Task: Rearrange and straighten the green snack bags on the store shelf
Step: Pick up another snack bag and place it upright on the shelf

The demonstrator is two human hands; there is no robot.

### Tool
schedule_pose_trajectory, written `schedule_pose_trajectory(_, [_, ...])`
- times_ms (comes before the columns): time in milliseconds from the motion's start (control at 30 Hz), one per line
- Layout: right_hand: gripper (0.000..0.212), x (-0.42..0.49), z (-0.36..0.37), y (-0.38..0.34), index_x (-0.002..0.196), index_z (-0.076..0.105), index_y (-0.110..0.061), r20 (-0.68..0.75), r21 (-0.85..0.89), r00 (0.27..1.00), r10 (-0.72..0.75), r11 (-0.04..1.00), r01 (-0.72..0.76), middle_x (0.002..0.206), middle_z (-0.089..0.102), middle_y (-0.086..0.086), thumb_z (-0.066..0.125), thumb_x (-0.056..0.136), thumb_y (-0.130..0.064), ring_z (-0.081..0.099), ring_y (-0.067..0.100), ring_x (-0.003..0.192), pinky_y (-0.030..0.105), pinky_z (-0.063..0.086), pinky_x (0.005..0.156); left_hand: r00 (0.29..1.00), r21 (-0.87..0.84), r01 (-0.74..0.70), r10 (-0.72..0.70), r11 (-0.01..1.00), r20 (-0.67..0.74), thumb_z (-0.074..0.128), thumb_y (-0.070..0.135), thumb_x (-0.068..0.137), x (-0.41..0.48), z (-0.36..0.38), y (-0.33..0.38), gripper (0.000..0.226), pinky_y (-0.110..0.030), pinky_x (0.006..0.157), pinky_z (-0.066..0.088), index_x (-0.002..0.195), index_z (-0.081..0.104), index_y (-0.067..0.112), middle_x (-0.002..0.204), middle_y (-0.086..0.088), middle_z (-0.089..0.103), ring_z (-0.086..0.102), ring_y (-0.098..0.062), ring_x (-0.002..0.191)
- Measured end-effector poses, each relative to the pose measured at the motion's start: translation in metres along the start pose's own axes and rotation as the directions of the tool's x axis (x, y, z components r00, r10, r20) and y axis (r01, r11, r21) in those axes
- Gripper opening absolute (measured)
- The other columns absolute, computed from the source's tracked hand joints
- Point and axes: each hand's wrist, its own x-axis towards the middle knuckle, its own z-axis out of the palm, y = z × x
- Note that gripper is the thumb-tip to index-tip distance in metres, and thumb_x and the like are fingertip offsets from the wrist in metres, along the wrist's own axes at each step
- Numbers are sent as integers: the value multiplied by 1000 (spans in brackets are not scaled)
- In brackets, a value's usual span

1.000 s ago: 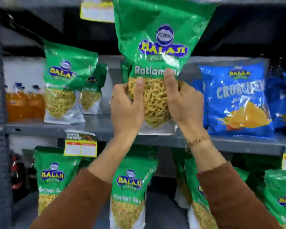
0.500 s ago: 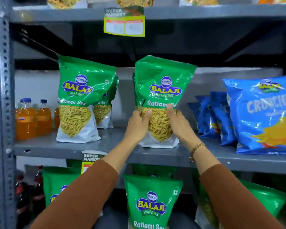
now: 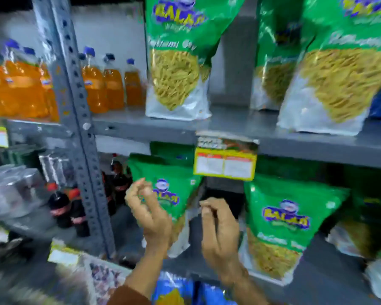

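Note:
The view is motion-blurred. On the upper shelf (image 3: pixel 317 148) three green snack bags stand upright: one on the left (image 3: pixel 176 62), one at the right front (image 3: pixel 339 84) and one behind it (image 3: pixel 273 73). On the lower shelf a green bag (image 3: pixel 180 183) leans on the left and another (image 3: pixel 282 227) tilts on the right. My left hand (image 3: pixel 150 214) hovers in front of the lower left bag with its fingers loosely bent, holding nothing. My right hand (image 3: pixel 220 230) is beside it in the dark gap between the two lower bags, also with nothing in it.
A yellow price tag (image 3: pixel 226 161) hangs from the upper shelf edge. Orange drink bottles (image 3: pixel 97 84) stand left of the bags, on both sides of a perforated grey post (image 3: pixel 75 106). Dark soda bottles (image 3: pixel 62 208) sit lower left. Blue bags (image 3: pixel 174 289) lie below my wrists.
Both hands let go of the green bag, which now stands on the upper shelf, and dropped to the lower shelf. The view swung down and left.

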Motion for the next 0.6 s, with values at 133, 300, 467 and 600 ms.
schedule_pose_trajectory(133, [31,-53,61,54,114,44,-42,10,14,905,424,905,-424,111,53,-4,48,84,-43,52,23,106,38,41,101,924,275,355,-381,893,45,33,51,81,-1,-60,-84,59,-50,99,38,119,46,7,112,-20,53,49,-26,100])
schedule_pose_trajectory(300, [82,-68,101,94,140,24,-29,170,-37,762,625,776,-629,143,40,-6,57,76,-69,41,8,131,32,33,112,701,392,549,-662,738,264,23,79,77,4,-74,-137,86,-49,109,33,127,48,14,133,-13,52,47,-25,124])
schedule_pose_trajectory(467, [63,-71,111,94,126,32,-40,146,-64,718,680,731,-679,110,58,-21,54,72,-65,55,-17,94,5,43,77,589,403,601,-724,690,360,11,75,78,1,-73,-135,66,-40,99,44,95,63,38,104,6,68,61,-14,103])
schedule_pose_trajectory(600, [72,-77,117,95,132,36,-28,106,-78,735,670,742,-666,117,62,-5,49,73,-67,60,6,103,25,48,88,603,387,634,-741,670,295,12,60,83,-2,-71,-130,59,-28,80,47,81,63,33,83,14,67,64,-7,85])
